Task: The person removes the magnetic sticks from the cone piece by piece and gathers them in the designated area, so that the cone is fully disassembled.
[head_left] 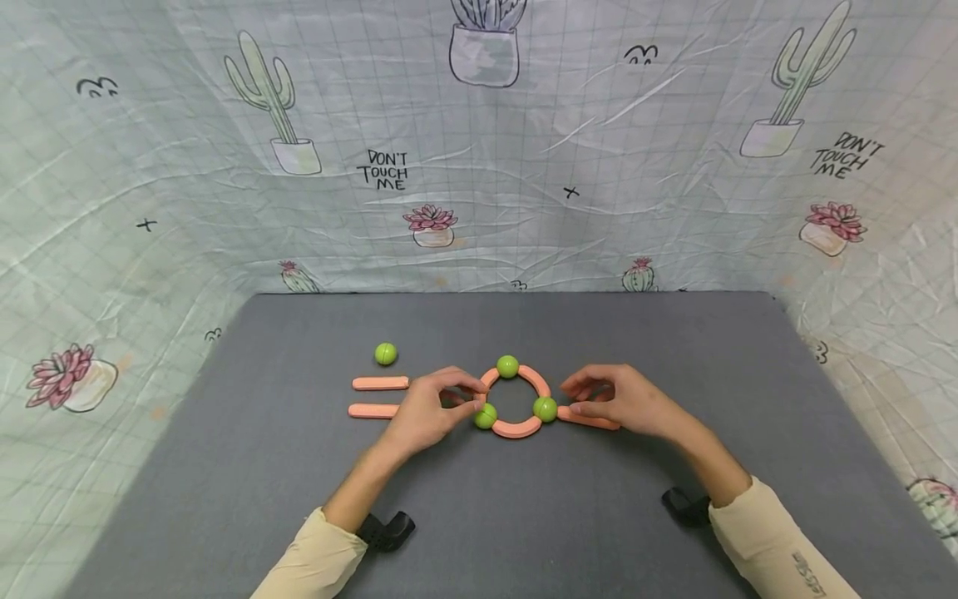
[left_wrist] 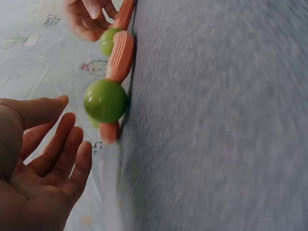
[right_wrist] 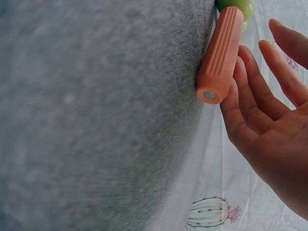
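Three green balls and three curved orange pieces form a ring (head_left: 516, 429) on the grey table. My left hand (head_left: 430, 412) hovers beside the ring's left ball (head_left: 485, 416). In the left wrist view its loosely bent fingers are apart from that ball (left_wrist: 105, 101). A straight orange stick (head_left: 591, 419) extends rightward from the ring's right ball (head_left: 545, 409). Over this stick is my right hand (head_left: 624, 399), fingers loose and spread. The right wrist view shows fingertips right at the side of the grooved stick (right_wrist: 220, 55), which has a small silvery disc in its end.
Two straight orange sticks, an upper one (head_left: 380, 383) and a lower one (head_left: 372, 411), lie left of the ring, partly behind my left hand. Beyond them sits a loose green ball (head_left: 385, 353). A cactus-print cloth (head_left: 524, 233) surrounds the table (head_left: 479, 524) at back and sides.
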A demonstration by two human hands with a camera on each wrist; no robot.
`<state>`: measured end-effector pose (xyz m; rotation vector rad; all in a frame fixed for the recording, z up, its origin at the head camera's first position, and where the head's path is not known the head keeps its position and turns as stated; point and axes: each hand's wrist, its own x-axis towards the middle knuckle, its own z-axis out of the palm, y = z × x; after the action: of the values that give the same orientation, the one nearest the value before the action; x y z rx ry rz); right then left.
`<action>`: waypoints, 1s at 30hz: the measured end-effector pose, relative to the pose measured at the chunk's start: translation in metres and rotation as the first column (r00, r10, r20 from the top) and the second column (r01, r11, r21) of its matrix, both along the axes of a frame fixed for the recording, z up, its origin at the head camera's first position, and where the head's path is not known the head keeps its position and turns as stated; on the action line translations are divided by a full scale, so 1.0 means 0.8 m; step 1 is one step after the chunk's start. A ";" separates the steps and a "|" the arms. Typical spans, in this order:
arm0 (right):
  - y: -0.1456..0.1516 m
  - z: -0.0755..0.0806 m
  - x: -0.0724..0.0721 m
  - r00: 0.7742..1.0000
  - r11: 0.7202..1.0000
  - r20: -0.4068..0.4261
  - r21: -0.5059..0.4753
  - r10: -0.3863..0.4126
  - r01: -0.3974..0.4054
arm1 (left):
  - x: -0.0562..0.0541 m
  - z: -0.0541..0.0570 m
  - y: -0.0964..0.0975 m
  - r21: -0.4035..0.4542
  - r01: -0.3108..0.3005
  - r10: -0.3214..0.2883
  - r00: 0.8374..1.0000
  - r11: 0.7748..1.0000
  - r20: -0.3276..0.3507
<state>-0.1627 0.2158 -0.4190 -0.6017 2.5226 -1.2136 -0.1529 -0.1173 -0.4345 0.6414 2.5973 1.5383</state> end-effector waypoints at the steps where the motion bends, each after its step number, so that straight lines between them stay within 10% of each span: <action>1: 0.001 -0.001 0.000 1.000 1.000 0.006 0.004 0.000 -0.001 | 0.000 -0.001 0.003 0.003 0.006 -0.006 1.000 1.000 -0.014; 30: 0.015 -0.007 -0.006 0.989 0.991 0.091 0.042 0.121 -0.125 | -0.008 -0.005 0.073 -0.166 0.164 -0.172 0.985 0.972 -0.032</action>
<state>-0.1676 0.2280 -0.4250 -0.6668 2.3965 -1.1095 -0.1592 -0.0593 -0.4386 0.8643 2.5887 1.2628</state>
